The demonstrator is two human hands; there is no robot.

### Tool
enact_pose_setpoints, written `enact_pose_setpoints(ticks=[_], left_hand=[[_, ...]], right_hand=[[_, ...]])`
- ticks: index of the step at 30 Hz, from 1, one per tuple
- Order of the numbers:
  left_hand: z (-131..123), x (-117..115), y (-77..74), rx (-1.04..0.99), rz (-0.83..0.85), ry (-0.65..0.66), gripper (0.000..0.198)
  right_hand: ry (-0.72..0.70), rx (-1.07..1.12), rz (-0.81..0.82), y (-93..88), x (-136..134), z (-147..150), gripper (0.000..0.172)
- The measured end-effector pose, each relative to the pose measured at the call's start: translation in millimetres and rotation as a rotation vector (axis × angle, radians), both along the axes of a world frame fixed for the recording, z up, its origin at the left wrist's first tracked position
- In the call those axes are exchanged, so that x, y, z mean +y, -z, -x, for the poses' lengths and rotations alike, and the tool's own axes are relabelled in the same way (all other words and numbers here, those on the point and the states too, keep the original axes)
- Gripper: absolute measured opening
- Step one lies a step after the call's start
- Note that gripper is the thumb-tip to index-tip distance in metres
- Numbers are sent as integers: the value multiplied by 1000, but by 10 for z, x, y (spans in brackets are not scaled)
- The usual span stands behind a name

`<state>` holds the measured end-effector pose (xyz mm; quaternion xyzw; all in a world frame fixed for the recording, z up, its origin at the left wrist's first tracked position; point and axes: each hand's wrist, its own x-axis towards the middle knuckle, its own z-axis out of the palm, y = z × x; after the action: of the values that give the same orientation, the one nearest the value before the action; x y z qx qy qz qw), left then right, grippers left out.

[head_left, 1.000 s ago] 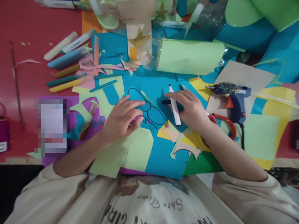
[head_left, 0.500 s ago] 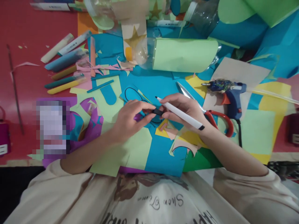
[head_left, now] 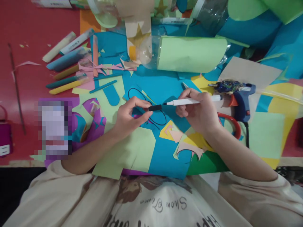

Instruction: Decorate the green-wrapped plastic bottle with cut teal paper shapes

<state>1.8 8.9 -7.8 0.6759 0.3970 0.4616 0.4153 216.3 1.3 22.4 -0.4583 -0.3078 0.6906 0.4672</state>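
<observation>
Between the thumb and fingers of my left hand (head_left: pixel 131 116) is a black marker cap (head_left: pixel 155 108), its end toward the right. My right hand (head_left: pixel 199 108) grips a white marker (head_left: pixel 187 101), held nearly level with its dark tip pointing left at the cap. A small gap separates tip and cap. Beneath the hands lie blue paper (head_left: pixel 170 138) and a thin black cord-like loop (head_left: pixel 157 121). Scissors with red handles (head_left: pixel 233 124) are partly hidden behind my right hand and wrist.
A blue glue gun (head_left: pixel 241 97) lies at right. Behind the hands is a plastic bottle wrapped in green paper (head_left: pixel 191 54). Several markers (head_left: pixel 68 58) lie at upper left, a phone (head_left: pixel 54 126) below them. Paper scraps (head_left: pixel 174 132) are scattered around.
The white marker has turned from a slant to nearly level, its tip now facing the cap. My right hand has shifted right, its fingers off the cap, which stays in my left hand.
</observation>
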Motion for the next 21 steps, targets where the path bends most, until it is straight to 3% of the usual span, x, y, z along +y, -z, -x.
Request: enact_pose_setpoints(ticks=[6,21], left_hand=[[18,-8,-29,73,85,-14,23],[45,-21,-95,62,213,2,27]], right_hand=[[27,45,45,-10,-17,28,19],[-84,119,34,40,-31,30,19]])
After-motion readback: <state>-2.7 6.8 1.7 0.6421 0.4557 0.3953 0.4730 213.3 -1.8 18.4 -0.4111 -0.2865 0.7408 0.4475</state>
